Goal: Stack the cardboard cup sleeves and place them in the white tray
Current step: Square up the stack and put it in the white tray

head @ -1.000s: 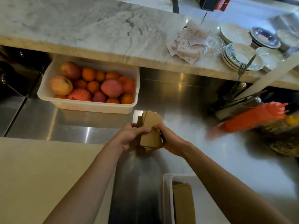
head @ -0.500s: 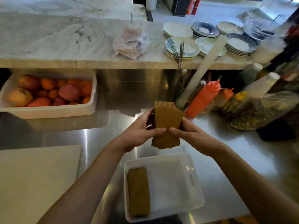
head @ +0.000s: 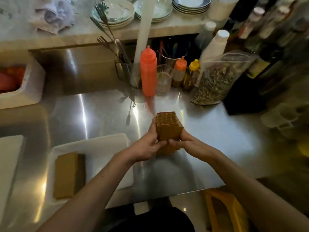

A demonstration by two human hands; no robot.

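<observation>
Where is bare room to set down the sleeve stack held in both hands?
Inside the white tray, right of the sleeves already lying there. Also the steel counter between tray and orange squeeze bottle. Crowded behind it: glass, smaller bottles, zip bag.

Brown sleeve stack [head: 168,129] upright over steel counter, second stack [head: 66,174] flat in white tray [head: 100,144] — left end

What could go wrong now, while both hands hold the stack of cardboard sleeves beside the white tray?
1. The left hand and right hand grip the stack of cardboard sleeves from its two sides; the loose sleeves might slip apart and fall onto the steel counter.
2. The white tray lies to the left and already holds a pile of sleeves; a hurried placing could knock that pile askew.
</observation>
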